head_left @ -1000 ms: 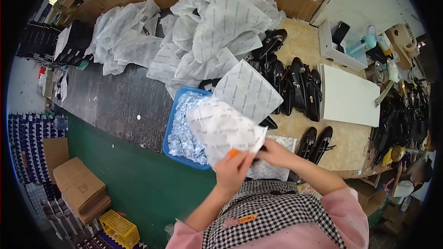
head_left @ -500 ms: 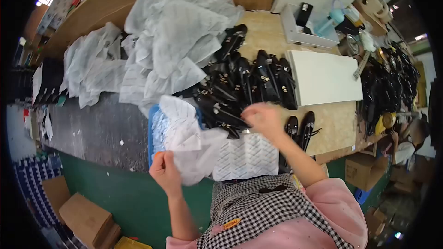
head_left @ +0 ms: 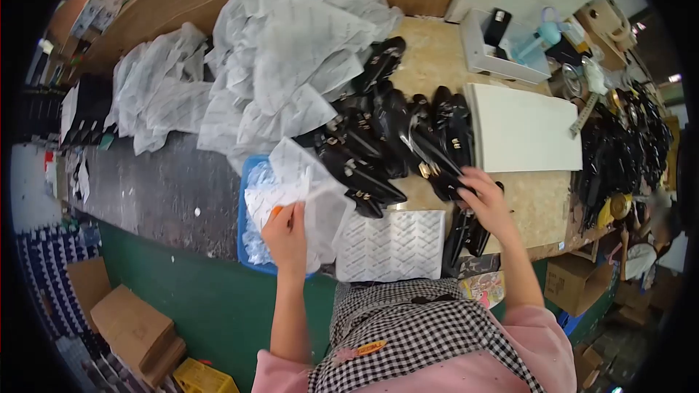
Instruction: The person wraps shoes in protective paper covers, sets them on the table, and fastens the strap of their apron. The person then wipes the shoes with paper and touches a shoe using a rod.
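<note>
Black patent shoe with gold buckle (head_left: 441,177) lies on the tan worktop (head_left: 542,207), on the near side of the jumbled shoe group (head_left: 364,142). Right hand (head_left: 486,202) touches its near end; grip has fingers bent, but cannot tell if they close on it. Shoe extends left and away from that hand, long axis slanting from far left to near right. Right hand is clearly nearer; left hand (head_left: 286,231) is well apart, grip pinched on printed tissue sheet (head_left: 325,215), which hangs partly over blue bin (head_left: 242,225).
</note>
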Demonstrator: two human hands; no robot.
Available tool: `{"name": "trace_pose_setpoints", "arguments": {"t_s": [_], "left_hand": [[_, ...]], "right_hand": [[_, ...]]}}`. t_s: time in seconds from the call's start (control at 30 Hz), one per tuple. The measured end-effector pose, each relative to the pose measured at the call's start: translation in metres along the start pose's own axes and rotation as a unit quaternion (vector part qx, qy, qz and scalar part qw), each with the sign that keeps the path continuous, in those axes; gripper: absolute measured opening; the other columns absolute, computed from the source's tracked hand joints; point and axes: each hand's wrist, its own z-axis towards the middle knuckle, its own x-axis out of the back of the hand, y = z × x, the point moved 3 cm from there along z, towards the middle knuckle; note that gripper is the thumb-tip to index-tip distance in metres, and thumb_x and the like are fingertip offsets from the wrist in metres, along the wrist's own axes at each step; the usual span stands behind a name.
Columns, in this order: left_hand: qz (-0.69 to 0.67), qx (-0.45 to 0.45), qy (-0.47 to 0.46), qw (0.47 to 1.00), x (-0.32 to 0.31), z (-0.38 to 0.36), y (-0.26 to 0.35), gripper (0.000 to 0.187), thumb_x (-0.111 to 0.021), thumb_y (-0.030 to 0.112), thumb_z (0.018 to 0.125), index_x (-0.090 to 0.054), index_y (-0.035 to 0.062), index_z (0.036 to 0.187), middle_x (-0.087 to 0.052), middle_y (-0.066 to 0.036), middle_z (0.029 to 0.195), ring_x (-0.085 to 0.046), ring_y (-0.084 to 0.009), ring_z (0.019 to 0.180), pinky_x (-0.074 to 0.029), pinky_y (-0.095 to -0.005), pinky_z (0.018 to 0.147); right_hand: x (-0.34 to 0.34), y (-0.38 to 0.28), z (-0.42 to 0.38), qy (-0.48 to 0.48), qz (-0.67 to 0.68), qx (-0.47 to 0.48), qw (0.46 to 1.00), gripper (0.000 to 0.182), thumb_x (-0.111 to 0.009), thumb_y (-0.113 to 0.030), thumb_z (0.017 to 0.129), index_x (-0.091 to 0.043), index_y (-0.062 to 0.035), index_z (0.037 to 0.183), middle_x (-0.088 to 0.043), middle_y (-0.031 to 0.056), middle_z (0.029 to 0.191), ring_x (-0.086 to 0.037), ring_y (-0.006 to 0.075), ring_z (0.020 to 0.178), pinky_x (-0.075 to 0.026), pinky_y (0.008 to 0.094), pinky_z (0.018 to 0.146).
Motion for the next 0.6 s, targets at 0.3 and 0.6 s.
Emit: {"name": "trace_pose_setpoints", "arguments": {"t_s": [0.3, 0.6], "left_hand": [[0.032, -0.111, -0.027, 0.993, 0.011, -0.062, 0.033, 0.019, -0.075, 0.016, 0.083, -0.066, 0.0050, 0.070, -0.053, -0.010, 0.061, -0.053, -0.0251, 0.052, -0.042, -0.0365, 0.050], [0.118, 0.028, 0.253, 0.960, 0.195, -0.033, -0.029, 0.005, -0.070, -0.002, 0.077, -0.071, 0.0016, 0.081, -0.061, -0.009, 0.065, -0.058, -0.0209, 0.055, -0.045, -0.0304, 0.053]], "right_hand": [[-0.117, -0.097, -0.036, -0.134, -0.212, 0.205, 0.946, 0.023, -0.068, 0.002, 0.078, -0.074, -0.0079, 0.097, -0.068, 0.0099, 0.103, -0.066, 0.0287, 0.089, -0.056, 0.0353, 0.076], [-0.223, -0.156, -0.009, -0.241, -0.039, 0.243, 0.939, 0.028, -0.073, 0.002, 0.078, -0.075, -0.0097, 0.104, -0.068, 0.0093, 0.103, -0.065, 0.0227, 0.088, -0.054, 0.0289, 0.070]]}}
